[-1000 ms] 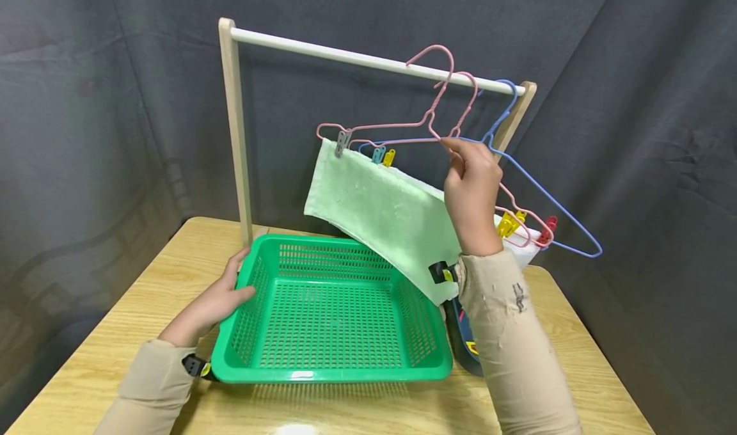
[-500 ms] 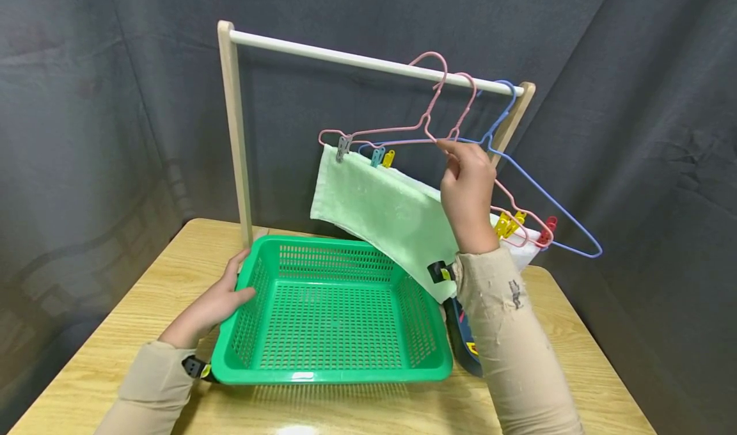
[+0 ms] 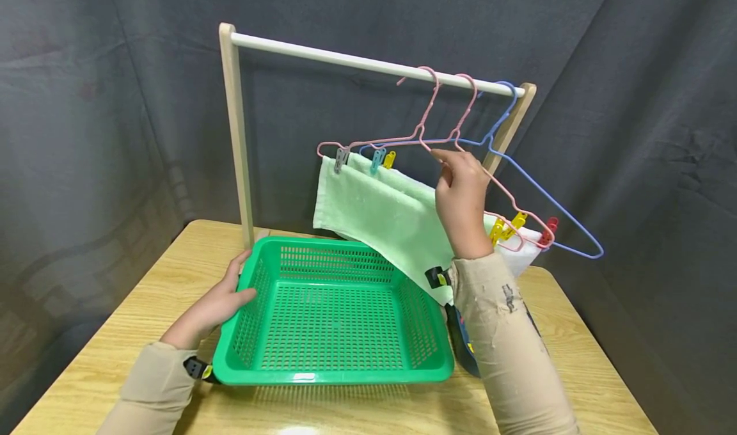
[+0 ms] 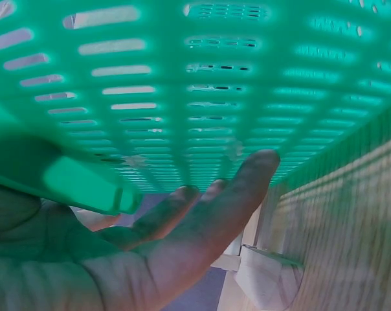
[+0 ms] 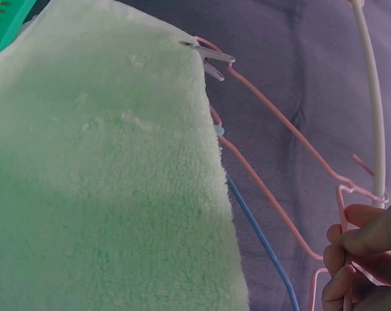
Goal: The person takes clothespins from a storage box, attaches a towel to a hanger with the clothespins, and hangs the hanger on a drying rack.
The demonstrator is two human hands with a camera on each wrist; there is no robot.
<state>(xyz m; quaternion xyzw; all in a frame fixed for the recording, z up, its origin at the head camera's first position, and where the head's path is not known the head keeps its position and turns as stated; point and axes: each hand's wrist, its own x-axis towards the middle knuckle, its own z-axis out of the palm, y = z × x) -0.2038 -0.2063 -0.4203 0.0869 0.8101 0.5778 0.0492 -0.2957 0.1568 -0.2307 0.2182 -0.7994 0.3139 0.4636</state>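
My right hand [image 3: 462,195] grips a pink hanger [image 3: 423,128] by its sloping shoulder, just below the neck. The hanger's hook loops over the white rail [image 3: 322,54]. A pale green towel [image 3: 374,205] hangs from it, fixed by a grey clothes peg [image 3: 341,158] at the left end and a yellow peg [image 3: 496,230] at the right. In the right wrist view, thumb and fingers pinch the pink wire. My left hand [image 3: 215,307] holds the left rim of a green plastic basket [image 3: 334,375], thumb over the rim and fingers against the outer wall.
Behind hang another pink hanger [image 3: 469,102] with pegged cloth and a blue hanger [image 3: 553,198]. A wooden post [image 3: 236,134] carries the rail's left end. A dark container [image 3: 463,345] stands partly behind my right sleeve, on the wooden table [image 3: 581,371].
My right hand has moved slightly down and left with the pink hanger. Its hook has dropped from above the rail onto it, and the towel has settled lower. The left hand stays on the basket.
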